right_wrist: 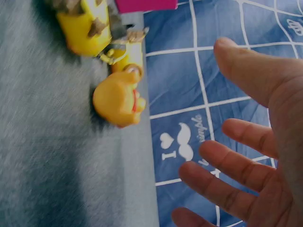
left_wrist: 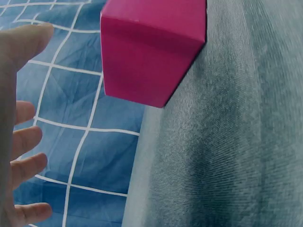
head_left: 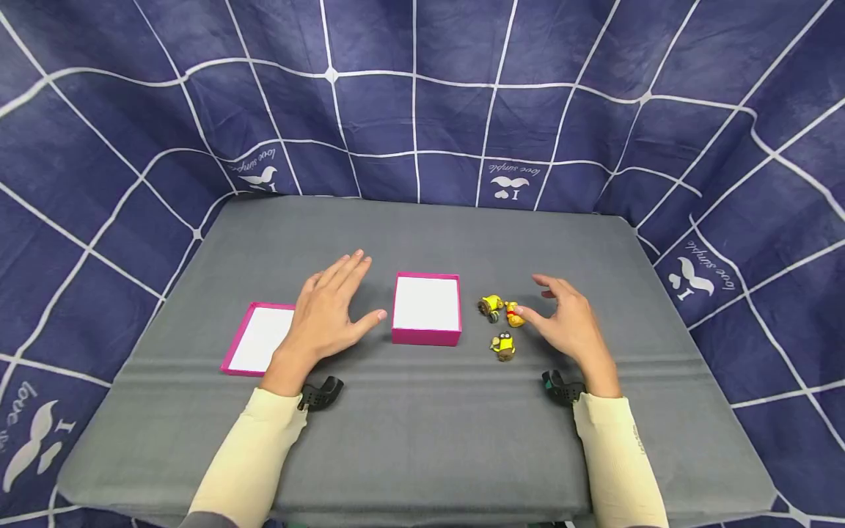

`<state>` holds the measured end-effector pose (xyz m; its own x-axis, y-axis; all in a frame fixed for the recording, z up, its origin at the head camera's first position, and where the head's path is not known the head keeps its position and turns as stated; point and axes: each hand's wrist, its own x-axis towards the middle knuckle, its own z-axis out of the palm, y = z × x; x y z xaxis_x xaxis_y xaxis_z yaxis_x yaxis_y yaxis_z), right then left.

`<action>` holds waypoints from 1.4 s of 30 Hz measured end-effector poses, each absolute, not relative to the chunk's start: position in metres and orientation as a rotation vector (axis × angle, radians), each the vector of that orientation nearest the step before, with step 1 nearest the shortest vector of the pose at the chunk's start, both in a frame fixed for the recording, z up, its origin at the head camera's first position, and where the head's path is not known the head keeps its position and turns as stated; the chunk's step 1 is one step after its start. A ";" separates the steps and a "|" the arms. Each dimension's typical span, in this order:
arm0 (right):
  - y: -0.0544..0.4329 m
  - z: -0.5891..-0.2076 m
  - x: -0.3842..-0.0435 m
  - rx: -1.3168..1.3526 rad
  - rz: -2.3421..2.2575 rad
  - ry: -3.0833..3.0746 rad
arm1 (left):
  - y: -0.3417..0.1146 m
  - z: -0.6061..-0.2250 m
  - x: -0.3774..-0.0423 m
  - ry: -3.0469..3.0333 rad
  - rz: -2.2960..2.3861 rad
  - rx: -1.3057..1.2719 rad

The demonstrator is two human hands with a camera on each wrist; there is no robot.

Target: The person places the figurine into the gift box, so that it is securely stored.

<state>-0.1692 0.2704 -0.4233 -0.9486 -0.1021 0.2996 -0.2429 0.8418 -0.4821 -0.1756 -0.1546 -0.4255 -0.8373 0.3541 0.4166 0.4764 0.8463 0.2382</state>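
Observation:
A pink box (head_left: 425, 337) with a white surface inside its rim stands mid-table. My left hand (head_left: 328, 312) hovers to its left, fingers extended and thumb towards it, holding nothing. Behind the left hand, partly covered by it, lies a flat pink-rimmed lid or tray (head_left: 239, 341), white inside. To the right of the box are three small figurines: a yellow and brown one (head_left: 491, 304), a yellow bear-like one with red (head_left: 514, 317), and a yellow one with big dark eyes (head_left: 505, 346). My right hand (head_left: 566, 319) is just right of them, fingers spread and holding nothing.
A grey cloth (head_left: 429, 440) covers the table, with a crease running across it. Dark blue curtains (head_left: 370, 117) with white grid lines hang around the back and both sides. Each wrist carries a black camera mount, such as the left mount (head_left: 321, 394).

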 end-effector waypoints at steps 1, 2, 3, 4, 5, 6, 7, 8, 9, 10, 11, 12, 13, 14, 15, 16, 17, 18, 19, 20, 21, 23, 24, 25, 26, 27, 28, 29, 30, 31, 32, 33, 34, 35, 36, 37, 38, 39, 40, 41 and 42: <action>0.269 -0.423 -0.170 0.273 0.793 -2.756 | -0.154 -0.426 -0.174 -2.664 -0.499 -0.622; 0.268 -0.423 -0.170 0.286 0.808 -2.755 | -0.153 -0.426 -0.173 -2.666 -0.522 -0.623; 0.267 -0.422 -0.170 0.295 0.818 -2.756 | -0.152 -0.425 -0.172 -2.667 -0.536 -0.625; 0.267 -0.422 -0.171 0.296 0.820 -2.758 | -0.151 -0.426 -0.172 -2.666 -0.546 -0.631; 0.266 -0.422 -0.172 0.299 0.824 -2.760 | -0.150 -0.426 -0.171 -2.668 -0.553 -0.637; 0.265 -0.422 -0.172 0.300 0.831 -2.766 | -0.149 -0.427 -0.171 -2.669 -0.560 -0.646; 0.265 -0.421 -0.173 0.304 0.841 -2.773 | -0.148 -0.428 -0.171 -2.666 -0.573 -0.654; 0.264 -0.421 -0.174 0.309 0.853 -2.780 | -0.147 -0.428 -0.171 -2.662 -0.587 -0.664; 0.264 -0.421 -0.175 0.314 0.871 -2.785 | -0.146 -0.430 -0.171 -2.652 -0.609 -0.674; 0.263 -0.421 -0.175 0.319 0.889 -2.788 | -0.144 -0.431 -0.172 -2.640 -0.643 -0.688; 0.263 -0.422 -0.176 0.322 0.915 -2.790 | -0.143 -0.432 -0.172 -2.631 -0.680 -0.698; 0.263 -0.423 -0.176 0.323 0.938 -2.792 | -0.141 -0.434 -0.172 -2.621 -0.718 -0.708; 0.263 -0.424 -0.177 0.327 0.959 -2.793 | -0.140 -0.435 -0.172 -2.611 -0.759 -0.715; 0.263 -0.426 -0.178 0.330 0.976 -2.796 | -0.139 -0.436 -0.172 -2.599 -0.798 -0.723; 0.264 -0.428 -0.178 0.336 0.993 -2.798 | -0.137 -0.437 -0.172 -2.589 -0.835 -0.727; 0.264 -0.429 -0.179 0.334 1.008 -2.802 | -0.136 -0.438 -0.172 -2.582 -0.864 -0.730; 0.265 -0.431 -0.180 0.331 1.024 -2.805 | -0.135 -0.438 -0.171 -2.578 -0.884 -0.730; 0.265 -0.432 -0.181 0.331 1.029 -2.806 | -0.135 -0.438 -0.171 -2.570 -0.899 -0.734; 0.266 -0.434 -0.181 0.331 1.037 -2.807 | -0.134 -0.439 -0.172 -2.563 -0.912 -0.738; 0.266 -0.435 -0.182 0.329 1.043 -2.807 | -0.133 -0.440 -0.172 -2.558 -0.924 -0.741; 0.267 -0.436 -0.182 0.328 1.048 -2.807 | -0.133 -0.440 -0.172 -2.555 -0.935 -0.743; 0.268 -0.438 -0.183 0.321 1.051 -2.808 | -0.131 -0.440 -0.172 -2.553 -0.968 -0.751; 0.268 -0.439 -0.183 0.319 1.050 -2.811 | -0.131 -0.441 -0.172 -2.553 -0.988 -0.756; 0.269 -0.440 -0.183 0.316 1.055 -2.814 | -0.130 -0.441 -0.172 -2.556 -1.007 -0.757; 0.269 -0.441 -0.184 0.314 1.060 -2.818 | -0.130 -0.441 -0.172 -2.558 -1.025 -0.759; 0.270 -0.442 -0.184 0.310 1.069 -2.822 | -0.129 -0.442 -0.172 -2.559 -1.043 -0.761; 0.271 -0.442 -0.184 0.307 1.080 -2.825 | -0.129 -0.442 -0.172 -2.558 -1.060 -0.764; 0.271 -0.443 -0.184 0.303 1.093 -2.827 | -0.128 -0.443 -0.172 -2.554 -1.076 -0.766; 0.272 -0.444 -0.184 0.299 1.106 -2.831 | -0.128 -0.443 -0.172 -2.551 -1.087 -0.768; 0.273 -0.444 -0.184 0.299 1.120 -2.834 | -0.127 -0.444 -0.172 -2.548 -1.098 -0.770; 0.273 -0.445 -0.184 0.299 1.129 -2.838 | -0.127 -0.444 -0.172 -2.544 -1.112 -0.773; 0.274 -0.445 -0.184 0.299 1.138 -2.840 | -0.126 -0.445 -0.172 -2.541 -1.124 -0.776; 0.274 -0.445 -0.184 0.297 1.151 -2.843 | -0.126 -0.445 -0.172 -2.542 -1.134 -0.777; 0.275 -0.446 -0.184 0.296 1.158 -2.847 | -0.125 -0.446 -0.172 -2.545 -1.145 -0.779; 0.275 -0.446 -0.184 0.294 1.165 -2.852 | -0.125 -0.447 -0.173 -2.550 -1.154 -0.778; 0.276 -0.446 -0.184 0.296 1.175 -2.855 | -0.125 -0.447 -0.173 -2.556 -1.165 -0.778; 0.276 -0.446 -0.184 0.300 1.183 -2.856 | -0.124 -0.448 -0.174 -2.560 -1.175 -0.778; 0.277 -0.447 -0.184 0.297 1.194 -2.859 | -0.124 -0.448 -0.174 -2.563 -1.185 -0.781; 0.277 -0.447 -0.184 0.293 1.207 -2.864 | -0.124 -0.448 -0.174 -2.568 -1.191 -0.780; 0.278 -0.447 -0.184 0.294 1.214 -2.869 | -0.123 -0.449 -0.174 -2.570 -1.197 -0.783; 0.278 -0.448 -0.184 0.295 1.222 -2.873 | -0.123 -0.449 -0.175 -2.572 -1.201 -0.787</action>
<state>-0.1843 0.2783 -0.4481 -0.9823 -0.1701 0.0781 -0.1742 0.6786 -0.7135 -0.1745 -0.1230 -0.4490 -0.8394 0.3831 0.3855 0.5415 0.5293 0.6531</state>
